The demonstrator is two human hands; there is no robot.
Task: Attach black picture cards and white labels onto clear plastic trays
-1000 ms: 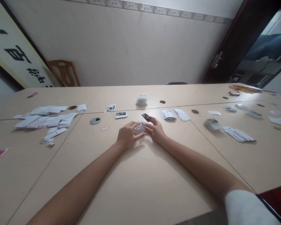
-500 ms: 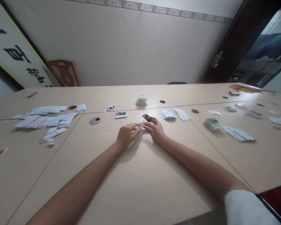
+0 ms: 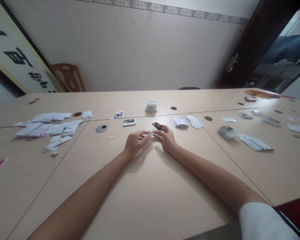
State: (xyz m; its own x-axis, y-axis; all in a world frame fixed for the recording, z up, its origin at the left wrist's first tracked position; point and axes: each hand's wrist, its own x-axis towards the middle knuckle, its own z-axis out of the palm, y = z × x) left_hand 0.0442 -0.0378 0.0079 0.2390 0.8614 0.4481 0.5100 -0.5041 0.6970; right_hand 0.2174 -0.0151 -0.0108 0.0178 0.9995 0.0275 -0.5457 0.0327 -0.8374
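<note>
My left hand point(image 3: 137, 143) is closed, its fingertips pinching a small clear plastic sleeve point(image 3: 152, 132) above the table. Beside it, my right hand point(image 3: 167, 138) holds a dark picture card point(image 3: 156, 126) between thumb and fingers, and its lower fingers come close to the sleeve. Whether those fingers touch the sleeve I cannot tell. Just beyond my left hand lies a small stack of picture cards point(image 3: 129, 122). A little tag with a red border point(image 3: 112, 137) rests to the left. Farther back stands a stack of clear sleeves point(image 3: 151, 105).
White paper slips point(image 3: 47, 128) are heaped on the left, near a grey cable-hole cover point(image 3: 101, 128). Fanned white cards point(image 3: 179, 122) lie right of centre. A clear stack topped by a picture card point(image 3: 227, 132) and a spread row of cards point(image 3: 255, 142) sit farther right.
The sleeve in my left fingers has tilted and now looks narrower, more edge-on. Both hands and the picture card have stayed almost in place.
</note>
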